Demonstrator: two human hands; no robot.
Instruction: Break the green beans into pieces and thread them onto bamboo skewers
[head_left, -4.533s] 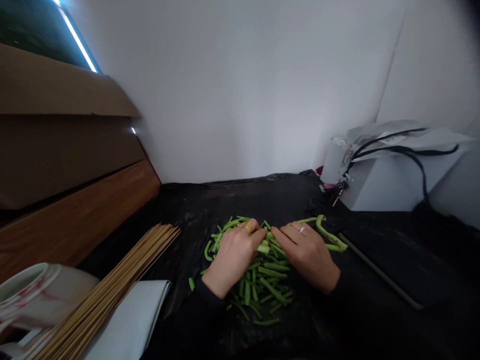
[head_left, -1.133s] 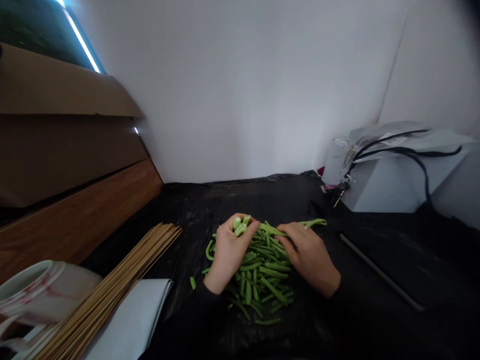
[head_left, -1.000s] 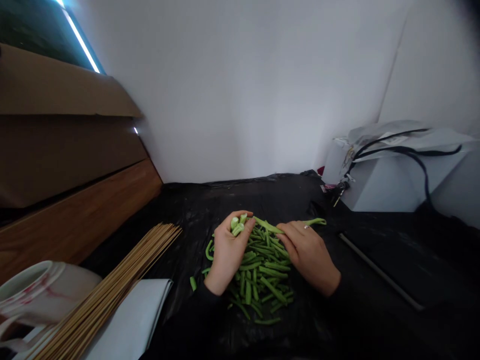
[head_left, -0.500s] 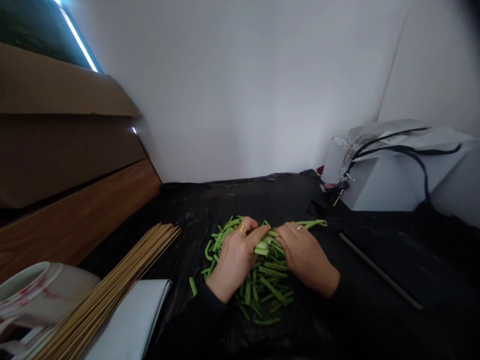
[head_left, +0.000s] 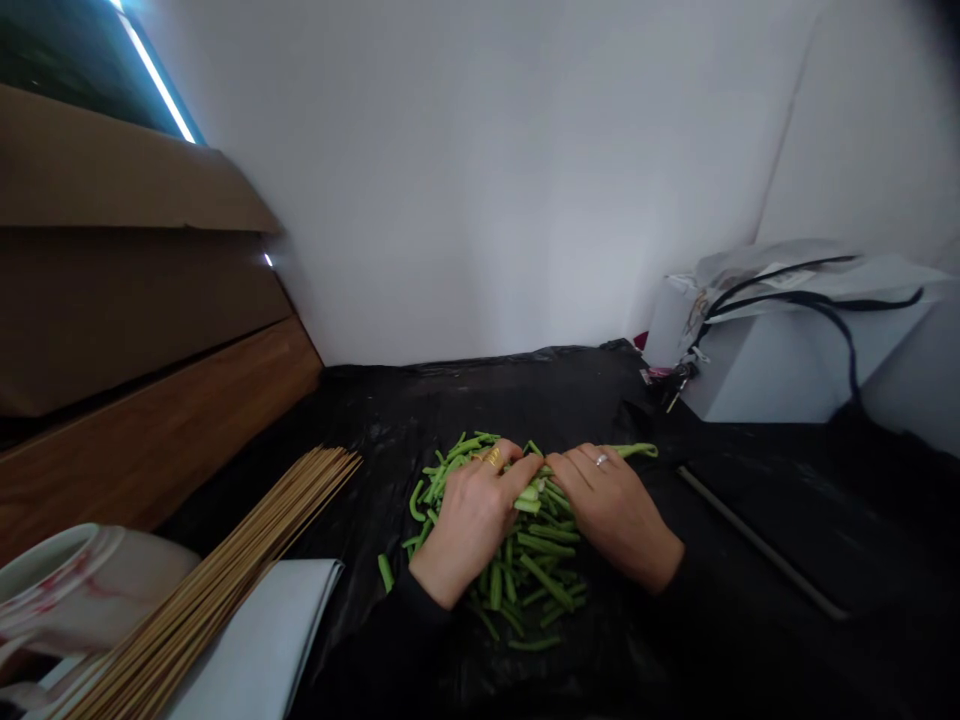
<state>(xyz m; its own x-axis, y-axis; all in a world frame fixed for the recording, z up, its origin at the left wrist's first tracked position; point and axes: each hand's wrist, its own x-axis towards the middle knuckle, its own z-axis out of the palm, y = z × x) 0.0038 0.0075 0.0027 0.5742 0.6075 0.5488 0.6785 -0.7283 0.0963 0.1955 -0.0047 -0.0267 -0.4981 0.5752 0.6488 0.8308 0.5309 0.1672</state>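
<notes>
Both hands meet over a heap of cut green bean pieces (head_left: 547, 545) on a black plastic sheet. My left hand (head_left: 476, 505), with a gold ring, is closed around green beans whose pale ends (head_left: 529, 498) poke out below its thumb. Beside it, almost touching, my right hand (head_left: 615, 505) wears a silver ring and is closed on the same long green beans (head_left: 637, 450); their far ends stick out past its fingers to the right. The fingertips of both hands are partly hidden. One bean piece (head_left: 385, 572) lies apart at the left.
Left of the heap lie a bundle of thin wooden sticks (head_left: 247, 560), a folded white sheet (head_left: 262, 635) and a pale mug (head_left: 112, 585). A dark flat object (head_left: 795, 530) is at the right. Behind it stands a white box (head_left: 780, 365) with black straps.
My right hand has shifted slightly right and its fingers have rolled forward over the beans. My left hand has barely moved; the heap looks the same.
</notes>
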